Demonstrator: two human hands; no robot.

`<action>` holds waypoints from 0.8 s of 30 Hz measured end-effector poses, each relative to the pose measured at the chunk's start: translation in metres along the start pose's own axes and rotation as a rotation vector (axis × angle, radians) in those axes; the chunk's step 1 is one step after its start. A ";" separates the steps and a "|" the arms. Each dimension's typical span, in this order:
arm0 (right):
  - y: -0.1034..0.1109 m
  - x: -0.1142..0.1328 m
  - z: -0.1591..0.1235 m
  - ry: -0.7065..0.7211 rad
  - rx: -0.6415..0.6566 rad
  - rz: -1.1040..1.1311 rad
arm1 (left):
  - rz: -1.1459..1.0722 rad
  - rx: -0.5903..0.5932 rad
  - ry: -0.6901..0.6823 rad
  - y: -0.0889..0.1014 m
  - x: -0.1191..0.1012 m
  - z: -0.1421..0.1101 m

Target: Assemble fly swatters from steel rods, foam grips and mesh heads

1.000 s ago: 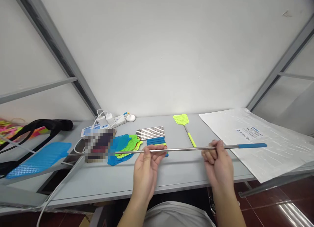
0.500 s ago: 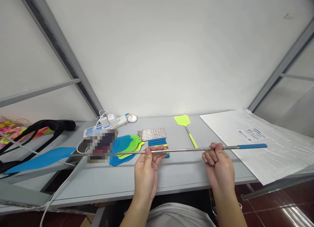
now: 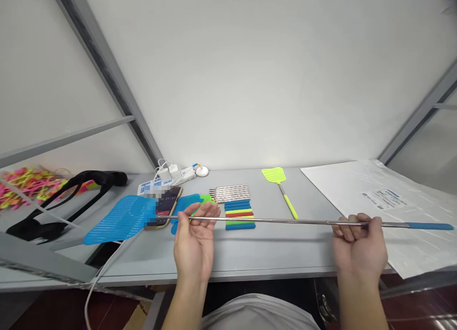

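A blue fly swatter [image 3: 121, 219] with a long metal rod stretches sideways in front of me, its slotted head at the left and its blue grip at the right. My left hand [image 3: 194, 242] pinches the thin rod near the head, thumb on top and fingers beneath, palm up. Closed round the thicker part of the rod, close to the blue grip, is my right hand [image 3: 360, 249]. Behind the rod lie a row of coloured handles [image 3: 238, 215], several metal rods [image 3: 230, 193] and a pile of blue and green swatter heads [image 3: 185, 204].
A yellow-green fly swatter [image 3: 274, 175] lies at the back of the table [image 3: 278, 254]. White packaging [image 3: 350, 192] covers the right side. To the left are a phone [image 3: 171, 201], a power strip [image 3: 144, 186], a black strap-like object [image 3: 103, 177] and a colourful heap [image 3: 28, 187].
My hands have moved apart, left hand leftward and right hand rightward along with the blue grip. The swatter head has turned its flat face more toward me, and the view has shifted left.
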State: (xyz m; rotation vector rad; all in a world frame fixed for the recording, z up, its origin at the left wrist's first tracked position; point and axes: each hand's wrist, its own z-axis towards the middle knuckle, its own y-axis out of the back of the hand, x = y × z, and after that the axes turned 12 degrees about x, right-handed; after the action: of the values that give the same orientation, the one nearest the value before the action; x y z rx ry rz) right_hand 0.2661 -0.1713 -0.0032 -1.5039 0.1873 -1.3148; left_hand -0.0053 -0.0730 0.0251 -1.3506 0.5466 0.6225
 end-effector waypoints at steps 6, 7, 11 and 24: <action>-0.043 -0.031 -0.039 -0.158 0.137 -0.049 | 0.001 0.267 0.239 -0.021 0.037 -0.039; -0.046 -0.033 -0.043 -0.163 0.153 -0.053 | -0.002 0.290 0.274 -0.024 0.041 -0.045; -0.044 -0.030 -0.044 -0.128 0.178 -0.109 | 0.034 0.295 0.284 -0.027 0.044 -0.053; -0.042 -0.022 -0.039 -0.106 0.178 -0.063 | -0.007 -0.105 -0.064 -0.013 0.024 -0.030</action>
State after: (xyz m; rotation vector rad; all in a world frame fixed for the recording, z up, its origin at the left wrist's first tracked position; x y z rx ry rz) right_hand 0.2062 -0.1621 0.0075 -1.4334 -0.0449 -1.2630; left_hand 0.0206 -0.1013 0.0135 -1.4252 0.4627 0.6939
